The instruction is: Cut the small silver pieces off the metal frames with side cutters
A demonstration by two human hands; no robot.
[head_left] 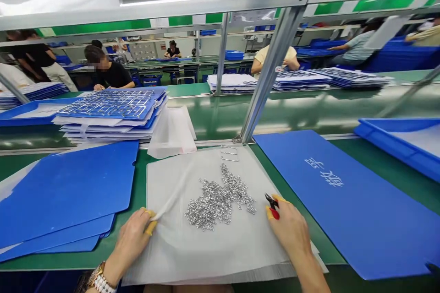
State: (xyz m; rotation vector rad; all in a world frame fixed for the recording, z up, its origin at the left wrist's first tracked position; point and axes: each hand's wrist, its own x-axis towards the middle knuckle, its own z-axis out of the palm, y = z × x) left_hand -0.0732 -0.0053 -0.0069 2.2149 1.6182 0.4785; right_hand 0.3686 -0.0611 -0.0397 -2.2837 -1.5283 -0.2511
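Pinching a raised fold of the translucent sheet (pixel 206 252) between thumb and finger, the left hand (pixel 134 233) is resting at the lower left of the frame, its grip narrow. The right hand (pixel 290 231), at the lower right, is curling closed around one pair of red-handled nippers (pixel 272 206), whose dark tips are pointing toward the upper left. Two yellow finger covers are showing on each of the hands, and one wristwatch (pixel 101 279) is circling the left wrist.

One spread heap of small silvery metal pieces (pixel 215 203), too many to count, is lying on the sheet near the centre of the frame, between the hands and touching neither. One thin metal frame (pixel 229 153) is lying just above the heap. Beneath it all, the green counter (pixel 139 187) is carrying at least three overlapping blue boards (pixel 75 187) at the left and one large blue board (pixel 347 210) with white handwriting at the right. Two blue trays are sitting beyond, one at the right edge (pixel 385 139) and one at the left (pixel 20 116). One tall stack of boards and paper (pixel 113 119) is standing at the upper left, metal frames lying on top.
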